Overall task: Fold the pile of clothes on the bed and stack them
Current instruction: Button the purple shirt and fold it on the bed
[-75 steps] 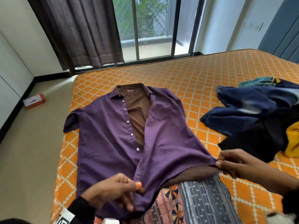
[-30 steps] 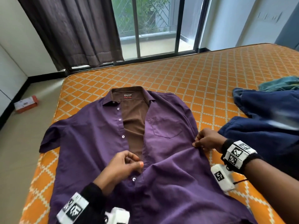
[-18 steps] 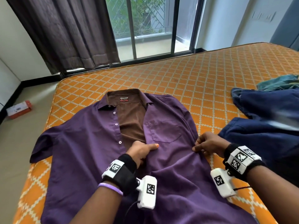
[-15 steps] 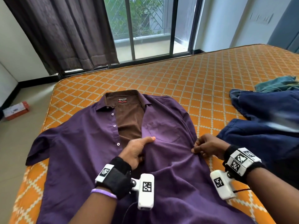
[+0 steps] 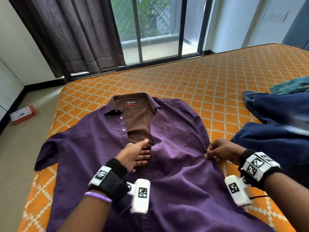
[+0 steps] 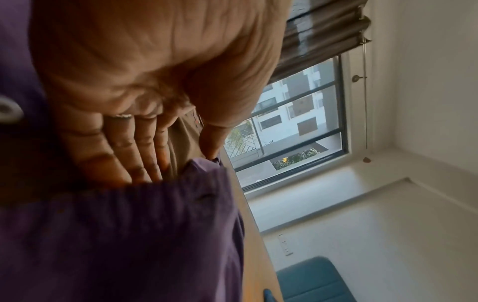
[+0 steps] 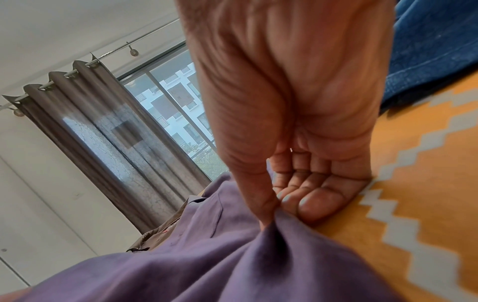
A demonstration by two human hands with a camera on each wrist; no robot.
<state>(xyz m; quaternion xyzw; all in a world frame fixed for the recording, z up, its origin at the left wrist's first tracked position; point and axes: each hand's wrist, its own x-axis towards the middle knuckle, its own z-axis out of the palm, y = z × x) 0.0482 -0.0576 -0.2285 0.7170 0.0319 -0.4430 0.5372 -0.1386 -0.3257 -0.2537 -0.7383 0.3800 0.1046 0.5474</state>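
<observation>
A purple shirt (image 5: 175, 173) lies face up on the orange bed (image 5: 184, 81), collar away from me, its front open over the brown inside. My left hand (image 5: 142, 151) lies at the middle of the opening. In the left wrist view its straight fingers (image 6: 145, 155) reach under the edge of the purple front panel (image 6: 129, 235), with the thumb at that edge. My right hand (image 5: 209, 152) is at the shirt's right side seam. The right wrist view shows the thumb and forefinger (image 7: 274, 212) pinching a fold of purple cloth (image 7: 207, 265).
Unfolded clothes lie at the right of the bed: blue denim (image 5: 275, 118) close to my right wrist and a teal garment (image 5: 291, 85) behind it. A small box (image 5: 22, 114) sits on the floor at the left. A dark curtain (image 5: 66, 30) hangs beside the window.
My left hand let go its pinch on the placket, flattened, and slid up along the opening and under the right panel's edge. My right hand kept its pinch at the side seam.
</observation>
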